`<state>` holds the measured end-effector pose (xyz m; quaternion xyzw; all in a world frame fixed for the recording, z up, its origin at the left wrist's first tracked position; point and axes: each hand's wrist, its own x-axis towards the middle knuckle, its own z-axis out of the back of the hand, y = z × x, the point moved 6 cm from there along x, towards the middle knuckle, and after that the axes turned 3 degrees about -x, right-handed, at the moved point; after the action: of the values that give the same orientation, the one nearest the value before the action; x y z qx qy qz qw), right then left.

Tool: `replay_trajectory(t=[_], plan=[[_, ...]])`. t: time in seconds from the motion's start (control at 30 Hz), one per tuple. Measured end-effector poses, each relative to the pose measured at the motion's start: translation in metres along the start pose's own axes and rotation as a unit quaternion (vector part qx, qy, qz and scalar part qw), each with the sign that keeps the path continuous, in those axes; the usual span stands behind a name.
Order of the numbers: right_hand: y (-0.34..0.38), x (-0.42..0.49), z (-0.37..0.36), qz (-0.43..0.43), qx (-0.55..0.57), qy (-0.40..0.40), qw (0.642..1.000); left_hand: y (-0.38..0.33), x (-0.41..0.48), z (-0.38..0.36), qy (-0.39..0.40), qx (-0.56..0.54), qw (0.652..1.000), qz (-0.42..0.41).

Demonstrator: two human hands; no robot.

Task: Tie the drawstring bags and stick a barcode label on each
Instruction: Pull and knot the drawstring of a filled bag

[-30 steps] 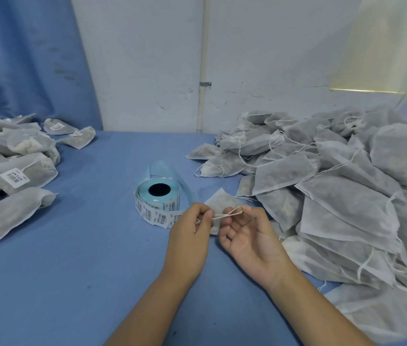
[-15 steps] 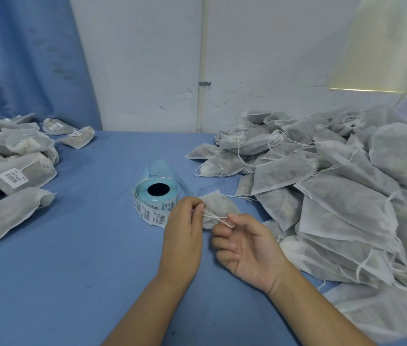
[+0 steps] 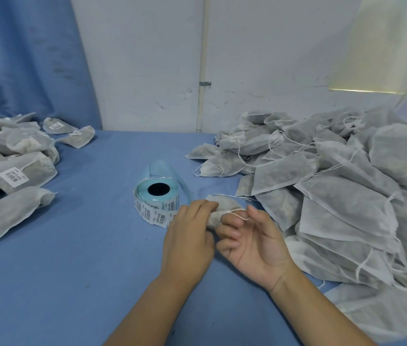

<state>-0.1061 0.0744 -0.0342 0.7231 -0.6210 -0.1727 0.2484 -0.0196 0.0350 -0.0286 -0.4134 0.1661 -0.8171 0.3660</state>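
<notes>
Nearest me are my two hands, meeting over the blue surface [image 3: 72, 270]. My left hand [image 3: 187, 243] lies knuckles up, its fingers [image 3: 205, 208] curled round the gathered neck of one bag [image 3: 227, 206]. My right hand [image 3: 254, 248] is palm up; thumb and forefinger pinch the white string [image 3: 237, 214], which runs in a thin loop from the neck, and the other three fingers curl loosely, holding nothing.

The bag sits between my fingertips, just right of the roll. Its long axis runs roughly away from me, the neck at the near end in my grip and the closed end pointing toward the wall. Through the thin grey cloth a darker filling shows; what it is I cannot tell.

Just beyond my left hand stands one roll [image 3: 158, 196] of barcode labels, lying flat with its dark core facing up. A strip of labels hangs down its near side and blue backing curls behind it.

To the right is a big pile [image 3: 334, 196] of filled bags with loose strings trailing, too many to count. Well apart on the left is a smaller heap [image 3: 17, 171], where at least three bags show a white label.

Farthest off are the wall [image 3: 147, 71], one upright pipe [image 3: 203, 58] and a blue curtain [image 3: 22, 58].
</notes>
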Motion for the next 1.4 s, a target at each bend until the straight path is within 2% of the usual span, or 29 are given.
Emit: replay_trajectory(t=[0.07,0.17,0.27,0.33,0.43,0.57,0.63,0.7,0.93,1.1,1.2,1.33,1.4], plan=[[-0.001,-0.002,-0.004,-0.003,-0.006,0.032,0.999,0.002,0.000,0.000,-0.014,0.017,1.000,0.002],[-0.002,-0.004,-0.008,-0.018,-0.013,0.072,0.997,0.006,0.000,0.010,-0.076,-0.018,0.996,0.031],[-0.003,-0.004,-0.006,-0.014,-0.022,0.064,0.998,0.009,0.000,0.020,-0.138,-0.136,0.979,0.060],[-0.001,-0.001,0.000,0.009,-0.038,0.017,0.999,0.010,0.000,0.023,-0.156,-0.251,0.951,0.087],[0.007,0.003,0.013,0.065,-0.090,-0.097,0.989,0.013,0.003,0.027,-0.198,-0.340,0.910,0.129],[0.013,0.002,0.025,0.129,-0.247,-0.221,0.935,0.027,0.010,0.028,-0.246,-0.439,0.841,0.200],[0.011,0.003,0.029,0.144,-0.271,-0.245,0.920,0.033,0.011,0.027,-0.247,-0.464,0.821,0.225],[0.010,0.003,0.030,0.148,-0.265,-0.243,0.921,0.035,0.011,0.026,-0.242,-0.469,0.816,0.234],[0.010,0.004,0.034,0.149,-0.232,-0.240,0.931,0.031,0.011,0.027,-0.211,-0.453,0.838,0.219],[0.009,0.005,0.036,0.144,-0.232,-0.252,0.929,0.028,0.011,0.023,-0.184,-0.467,0.840,0.205],[0.009,0.004,0.036,0.141,-0.229,-0.253,0.929,0.026,0.012,0.020,-0.170,-0.506,0.821,0.201],[0.011,0.003,0.037,0.140,-0.213,-0.267,0.929,0.024,0.014,0.012,-0.117,-0.602,0.765,0.194],[0.011,0.002,0.038,0.140,-0.205,-0.268,0.931,0.023,0.010,0.008,-0.102,-0.593,0.775,0.193]])
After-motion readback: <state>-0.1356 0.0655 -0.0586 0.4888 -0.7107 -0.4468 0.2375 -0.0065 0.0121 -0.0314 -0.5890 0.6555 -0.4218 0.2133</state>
